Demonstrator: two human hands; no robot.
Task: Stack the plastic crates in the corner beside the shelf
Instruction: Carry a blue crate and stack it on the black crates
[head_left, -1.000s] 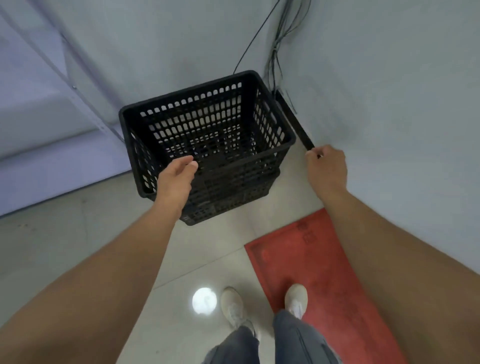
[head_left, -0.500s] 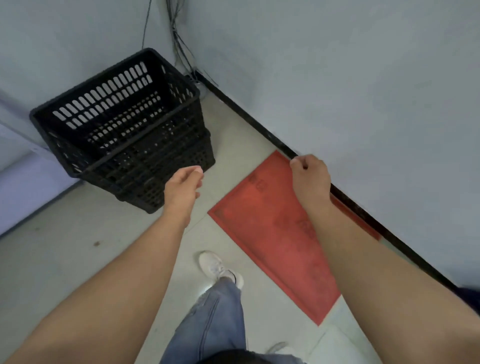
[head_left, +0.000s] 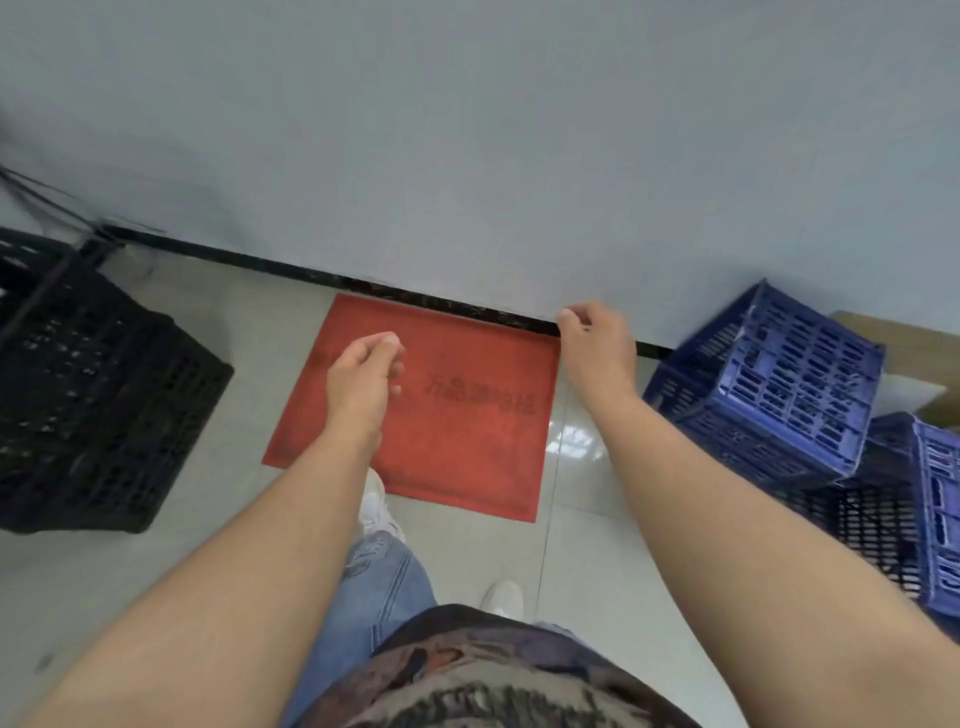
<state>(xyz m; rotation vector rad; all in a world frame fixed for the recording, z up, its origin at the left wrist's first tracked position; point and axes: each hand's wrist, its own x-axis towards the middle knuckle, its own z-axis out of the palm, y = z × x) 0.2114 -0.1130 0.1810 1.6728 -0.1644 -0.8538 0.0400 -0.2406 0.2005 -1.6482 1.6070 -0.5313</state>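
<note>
Both hands were empty. The left hand (head_left: 366, 382) hung loosely curled at centre frame over the red mat (head_left: 457, 410), fingers half bent and holding nothing. The right hand (head_left: 597, 345) was right of centre near the black skirting (head_left: 291, 270), its fingers curled lightly inward with nothing between them.

The black crate stack (head_left: 98, 415) sat at the left edge of the frame, close to the wall, where loose cables (head_left: 47, 202) ran down toward it. The crates left to move lay at the right edge: a blue crate (head_left: 774, 389) tipped on its side against the wall, and lower right a black crate (head_left: 862, 525) partly under it, with a second blue crate (head_left: 940, 514) cut off by the frame.

The step in hand looked like going to fetch the next crate — most likely the tilted blue one, since it lay on top. Doing it well would mean taking it by 2 opposite rim edges, 1 hand each, and righting it before carrying, so the crate beneath did not get dragged along. At the stack it should come down level and square to nest — and clear of the cables.
</note>
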